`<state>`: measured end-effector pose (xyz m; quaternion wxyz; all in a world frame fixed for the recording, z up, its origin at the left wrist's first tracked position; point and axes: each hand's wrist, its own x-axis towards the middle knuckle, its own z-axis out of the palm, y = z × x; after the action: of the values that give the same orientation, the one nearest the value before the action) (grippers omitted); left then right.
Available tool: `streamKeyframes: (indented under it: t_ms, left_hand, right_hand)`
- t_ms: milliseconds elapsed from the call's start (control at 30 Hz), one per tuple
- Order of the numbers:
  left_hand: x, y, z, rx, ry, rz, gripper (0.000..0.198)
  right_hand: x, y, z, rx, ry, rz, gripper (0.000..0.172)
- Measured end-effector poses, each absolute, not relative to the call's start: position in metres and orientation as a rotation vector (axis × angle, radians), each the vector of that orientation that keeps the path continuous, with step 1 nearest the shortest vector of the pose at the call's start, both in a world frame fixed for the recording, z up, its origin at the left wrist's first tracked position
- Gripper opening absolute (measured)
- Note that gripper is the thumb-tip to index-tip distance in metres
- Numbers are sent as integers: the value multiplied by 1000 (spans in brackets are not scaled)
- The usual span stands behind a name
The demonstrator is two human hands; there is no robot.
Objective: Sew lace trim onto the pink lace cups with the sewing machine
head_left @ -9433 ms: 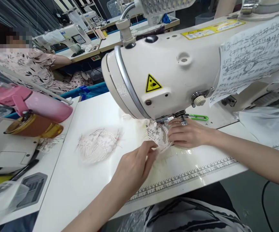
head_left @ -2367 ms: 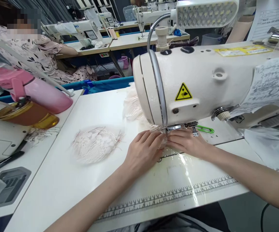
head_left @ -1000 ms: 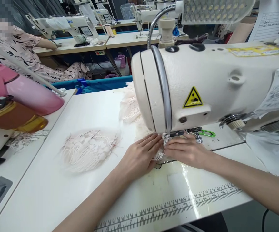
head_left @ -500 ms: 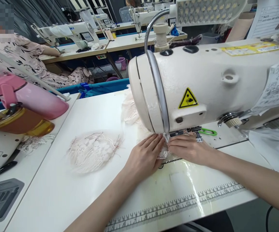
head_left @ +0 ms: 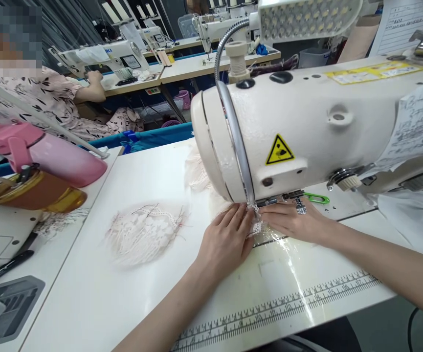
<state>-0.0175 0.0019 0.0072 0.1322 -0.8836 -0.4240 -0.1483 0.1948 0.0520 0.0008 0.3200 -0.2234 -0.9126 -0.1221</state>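
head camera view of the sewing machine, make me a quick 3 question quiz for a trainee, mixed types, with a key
1. What shows between the left hand and the right hand?
a) the lamp
b) lace fabric
c) the pink bottle

2. True or false: the handwritten sheet is fixed to the pink bottle.

3. Fill in: a separate lace piece lies on the white table, to the ____ of the left hand.

Key:
1. b
2. False; the handwritten sheet is on the sewing machine.
3. left
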Motion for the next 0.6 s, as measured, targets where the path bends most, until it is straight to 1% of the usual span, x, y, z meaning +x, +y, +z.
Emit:
streamKeyframes:
  t_ms: [100,300,467,600]
  left_hand:
    - [-17,2,6,-2573,-1261,-441,41]
    - [-16,3,4,-2573,-1281,-451,41]
    - [-14,3,4,-2550,-1263,-448,39]
    - [-17,3,1,-2612,-1070,-503,38]
  right_hand:
    - [195,54,3,-564,-2389,-271,30]
    - [197,50,19,-694,-2483,-156,37]
    - [200,48,26,-721,-2488,-105,32]
    - [199,49,21,-758,-2477,-54,33]
